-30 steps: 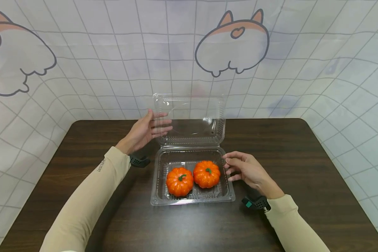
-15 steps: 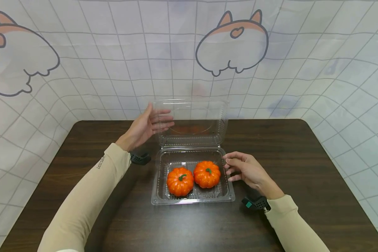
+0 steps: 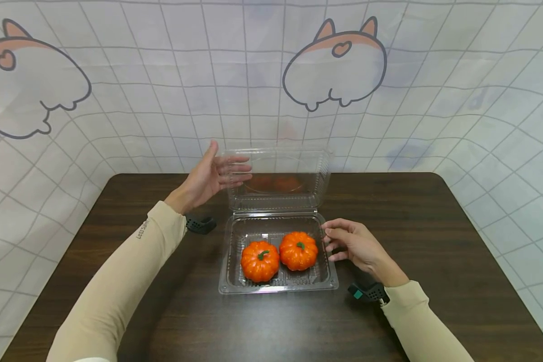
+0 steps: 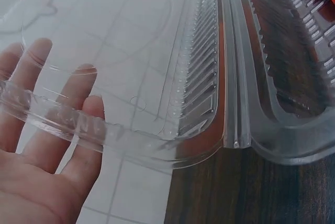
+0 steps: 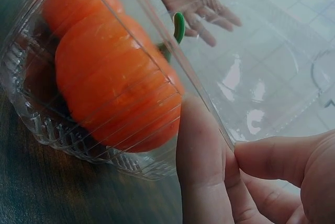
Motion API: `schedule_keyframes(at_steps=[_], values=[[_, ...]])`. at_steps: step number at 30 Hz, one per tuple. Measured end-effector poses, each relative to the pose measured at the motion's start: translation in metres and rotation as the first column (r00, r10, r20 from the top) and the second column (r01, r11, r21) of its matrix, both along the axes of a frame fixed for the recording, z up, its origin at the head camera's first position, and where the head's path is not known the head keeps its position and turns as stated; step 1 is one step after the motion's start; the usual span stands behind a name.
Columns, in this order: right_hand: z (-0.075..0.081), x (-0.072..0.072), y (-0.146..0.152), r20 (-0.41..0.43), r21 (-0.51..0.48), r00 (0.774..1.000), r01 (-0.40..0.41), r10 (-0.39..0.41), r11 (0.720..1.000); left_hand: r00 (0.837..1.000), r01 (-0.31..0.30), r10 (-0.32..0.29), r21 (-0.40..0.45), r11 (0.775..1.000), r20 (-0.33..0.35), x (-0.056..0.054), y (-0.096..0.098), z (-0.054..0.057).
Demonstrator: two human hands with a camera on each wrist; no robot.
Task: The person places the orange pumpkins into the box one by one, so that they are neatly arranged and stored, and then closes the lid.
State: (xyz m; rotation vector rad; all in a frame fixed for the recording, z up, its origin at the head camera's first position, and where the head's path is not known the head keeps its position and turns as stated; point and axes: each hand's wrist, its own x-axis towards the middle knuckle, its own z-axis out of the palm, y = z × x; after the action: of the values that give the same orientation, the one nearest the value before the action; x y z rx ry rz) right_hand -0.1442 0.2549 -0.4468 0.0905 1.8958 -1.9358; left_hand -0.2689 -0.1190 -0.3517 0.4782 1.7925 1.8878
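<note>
A clear plastic clamshell container (image 3: 278, 289) sits on the table, its hinged lid (image 3: 289, 160) standing raised at the back. Inside its base lie two small orange pumpkins, a left one (image 3: 260, 261) and a right one (image 3: 298, 250), each with a green stem. My left hand (image 3: 203, 178) is at the lid's left side, fingers straight. In the left wrist view, the fingers (image 4: 73, 90) show through the clear plastic, behind the lid's rim. My right hand (image 3: 353, 244) pinches the right rim of the base between thumb and fingers, seen close up in the right wrist view.
The container stands on a dark wooden table (image 3: 271, 332), with its bare surface on both sides and in front. Close behind the table hangs a white gridded curtain (image 3: 185, 100) with cartoon animal prints.
The lid has tipped forward, its top edge now lower in view. My left hand has shifted slightly right along with it. The right hand keeps its pinch on the base's rim.
</note>
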Motion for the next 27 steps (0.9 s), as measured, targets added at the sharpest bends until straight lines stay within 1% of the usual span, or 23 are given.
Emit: schedule_keyframes(at_steps=[6,10,13,15,19,21,25,26,27], values=[[0.001,0.001,-0.001,0.002,0.0,1.0,-0.003,0.003,1.0,0.998,0.045,-0.048,-0.071,0.996,-0.036,0.002,-0.001,0.004],[0.001,0.0,-0.002,0.001,-0.003,1.0,-0.001,0.001,1.0,0.994,0.092,-0.099,-0.126,0.988,-0.051,0.004,-0.001,0.007],[0.001,0.0,-0.001,0.0,0.0,1.0,0.002,-0.002,1.0,0.988,0.133,-0.144,-0.156,0.979,-0.063,0.007,0.0,0.01],[0.001,0.0,-0.001,0.0,0.002,1.0,0.003,-0.003,1.0,0.984,0.153,-0.166,-0.161,0.975,-0.071,0.009,0.001,0.012],[0.001,0.0,-0.001,-0.002,0.002,1.0,0.003,-0.003,1.0,0.98,0.167,-0.181,-0.15,0.975,-0.085,0.014,0.001,0.013],[0.001,0.0,-0.001,-0.005,-0.001,1.0,0.002,-0.002,1.0,0.975,0.181,-0.197,-0.148,0.972,-0.099,0.017,0.001,0.013],[0.001,0.0,-0.002,-0.009,-0.003,1.0,0.0,0.0,1.0,0.962,0.211,-0.238,-0.187,0.959,-0.136,0.024,0.0,0.012],[0.002,0.0,-0.002,-0.01,-0.003,1.0,0.0,0.0,1.0,0.959,0.213,-0.242,-0.188,0.959,-0.145,0.025,0.0,0.012],[0.002,0.0,-0.002,-0.009,-0.003,1.0,0.001,-0.001,1.0,0.962,0.203,-0.233,-0.201,0.958,-0.144,0.028,-0.001,0.011]])
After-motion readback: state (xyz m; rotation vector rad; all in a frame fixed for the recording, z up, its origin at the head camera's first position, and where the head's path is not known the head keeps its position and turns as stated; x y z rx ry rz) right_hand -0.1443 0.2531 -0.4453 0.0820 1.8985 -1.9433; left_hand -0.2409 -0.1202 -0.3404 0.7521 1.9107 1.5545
